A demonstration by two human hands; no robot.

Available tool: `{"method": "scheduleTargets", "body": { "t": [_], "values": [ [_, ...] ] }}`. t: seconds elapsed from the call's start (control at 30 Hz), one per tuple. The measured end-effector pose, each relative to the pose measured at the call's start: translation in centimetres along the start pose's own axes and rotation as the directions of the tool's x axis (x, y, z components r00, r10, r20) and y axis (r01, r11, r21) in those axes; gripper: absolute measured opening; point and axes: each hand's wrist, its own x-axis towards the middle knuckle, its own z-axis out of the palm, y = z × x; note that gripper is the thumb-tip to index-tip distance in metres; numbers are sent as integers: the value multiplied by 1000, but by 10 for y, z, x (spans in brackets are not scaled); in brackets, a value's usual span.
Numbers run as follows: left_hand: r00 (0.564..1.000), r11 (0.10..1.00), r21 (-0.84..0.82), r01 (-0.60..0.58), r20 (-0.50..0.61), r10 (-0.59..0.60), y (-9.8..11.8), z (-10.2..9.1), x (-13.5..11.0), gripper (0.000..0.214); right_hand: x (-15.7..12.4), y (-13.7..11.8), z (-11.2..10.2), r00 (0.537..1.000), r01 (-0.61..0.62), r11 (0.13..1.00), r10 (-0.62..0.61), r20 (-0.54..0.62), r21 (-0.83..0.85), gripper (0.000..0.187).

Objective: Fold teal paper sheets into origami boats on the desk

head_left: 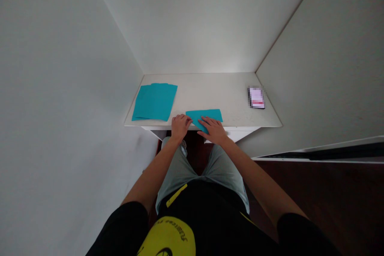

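A folded sheet of turquoise paper [207,115] lies at the front edge of the white desk [210,92], one pointed part hanging toward me over the edge. My right hand [212,129] rests on it with the fingers spread. At the paper's left corner is my left hand [180,126], its fingers bent and the fingertips together in a pinch on the paper's edge. Further left, several turquoise sheets [155,102] lie in a loose, slightly fanned pile.
A phone [256,97] with a blurred, lit screen lies near the desk's right end. White walls [198,20] enclose the desk at the back and both sides. Below the front edge, my legs [226,164] are close to the desk.
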Motion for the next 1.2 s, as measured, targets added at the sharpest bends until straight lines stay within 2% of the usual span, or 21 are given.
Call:
{"method": "scheduleTargets", "body": {
  "t": [0.1,0.2,0.3,0.4,0.57,0.8,1.0,1.1,1.2],
  "values": [
    [997,997,22,-71,-22,72,6,7,-14,26,0,-5,-2,1000,-15,1000,15,19,-26,72],
    [996,996,48,-80,-24,81,14,11,-20,37,2,-7,-5,998,9,999,-6,67,-41,83],
    [999,996,81,-38,-9,39,17,10,-12,47,1,-2,-10,983,118,993,-115,143,-11,86],
    [999,996,84,-7,43,3,12,9,3,55,-6,14,-15,981,148,989,-151,121,28,79],
    [994,998,62,12,108,-19,-4,14,17,62,-22,46,-22,999,50,998,-51,10,32,54],
    [995,999,46,-2,101,-3,-8,21,15,63,-16,57,-24,998,32,993,-25,-65,115,27],
    [995,999,32,-6,103,3,-11,23,17,63,8,66,-23,998,-28,982,37,-41,189,21],
    [996,999,31,-16,84,13,-11,23,16,61,18,64,-22,989,-143,979,147,-19,145,22],
    [999,999,18,-26,37,26,-10,22,12,54,23,62,-21,961,-271,958,274,-28,97,32]
  ]
}}
